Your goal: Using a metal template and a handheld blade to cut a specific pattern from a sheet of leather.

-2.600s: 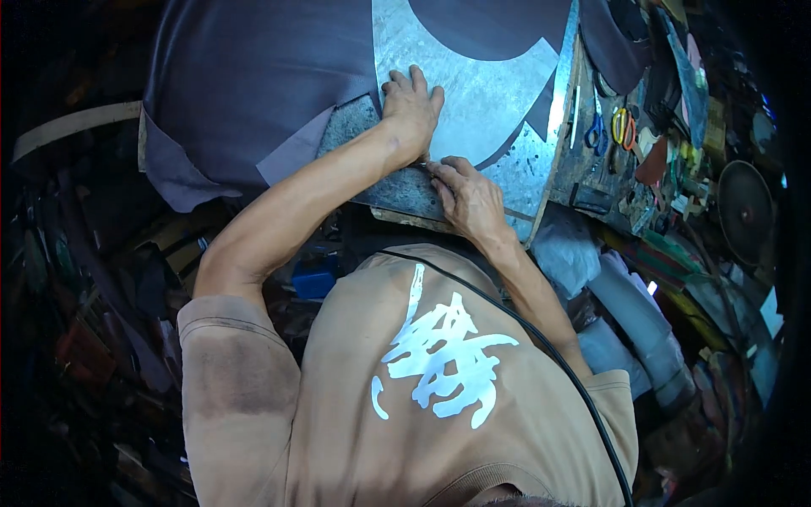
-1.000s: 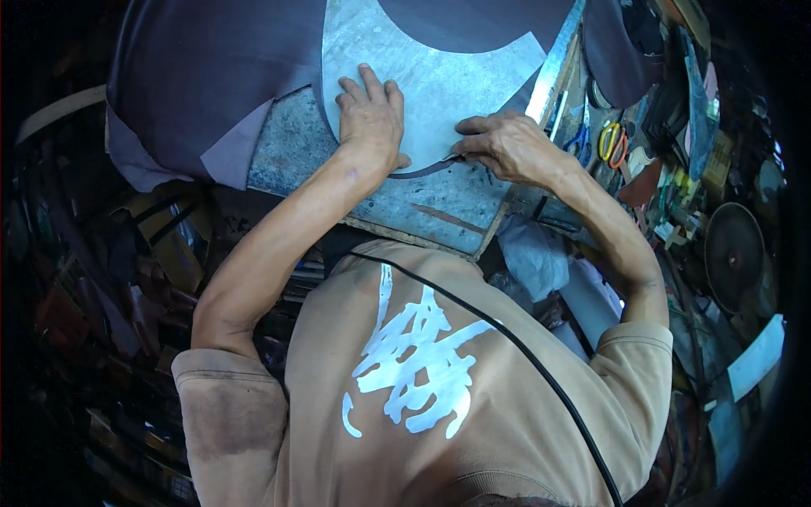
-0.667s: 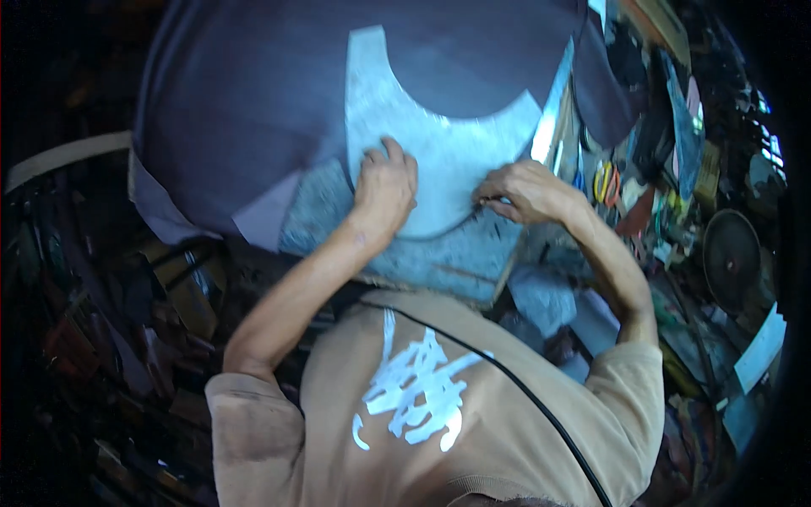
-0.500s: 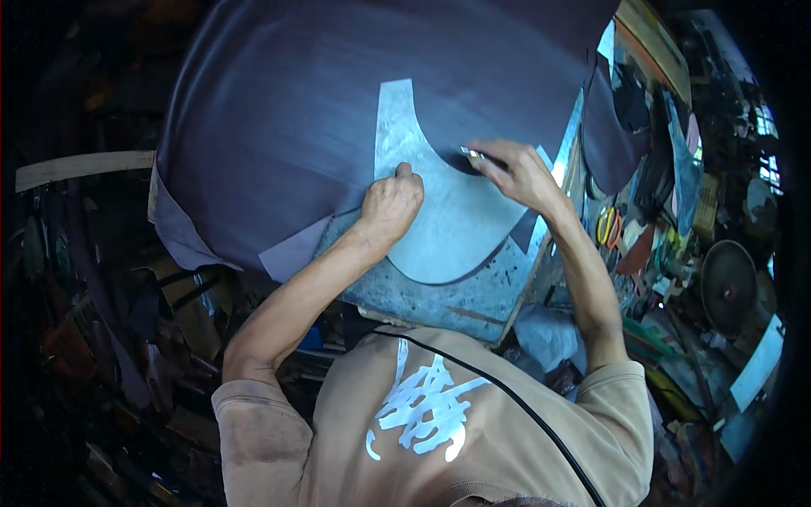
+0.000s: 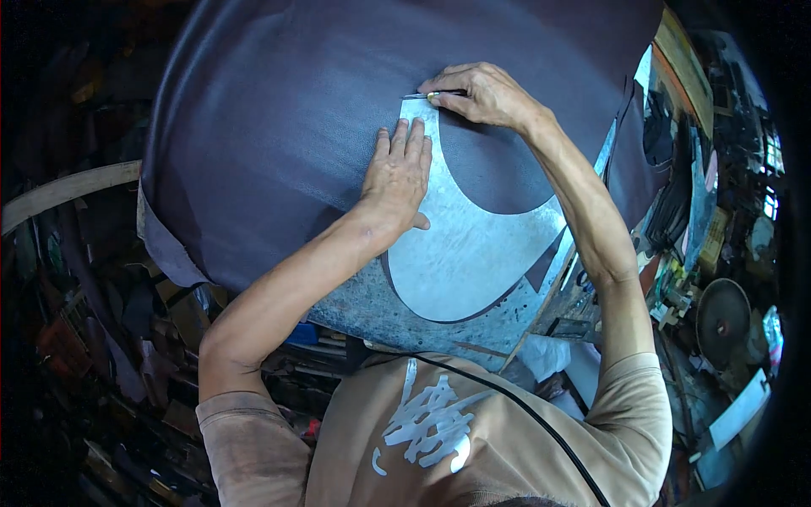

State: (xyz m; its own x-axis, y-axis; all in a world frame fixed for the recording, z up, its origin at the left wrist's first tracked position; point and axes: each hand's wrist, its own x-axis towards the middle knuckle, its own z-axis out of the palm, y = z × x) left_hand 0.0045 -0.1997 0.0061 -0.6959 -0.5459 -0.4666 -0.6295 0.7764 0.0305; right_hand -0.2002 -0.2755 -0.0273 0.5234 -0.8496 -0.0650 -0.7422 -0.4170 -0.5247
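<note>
A pale grey template (image 5: 460, 262) with a narrow neck and a wide rounded body lies on dark brown leather (image 5: 296, 110). My left hand (image 5: 399, 169) presses flat on the template's neck, fingers stretched out and thumb apart. At the top end of the neck, my right hand (image 5: 486, 93) grips a small knife (image 5: 414, 97). Its thin metal tip points left along the template's top edge. Most of the knife's handle is hidden in my fingers. A narrow rim of brown leather shows along the template's rounded lower edge.
Under the leather, a worn grey-blue board (image 5: 363, 300) shows at the near side. A wooden strip (image 5: 72, 194) juts out at the left. Tools, scraps and a round dark disc (image 5: 723, 324) crowd the right. A black cable (image 5: 524, 401) crosses my shirt.
My right hand has moved up and left with the knife, from the inner curve to the neck's top end. My left hand has gone from curled to flat, higher on the template.
</note>
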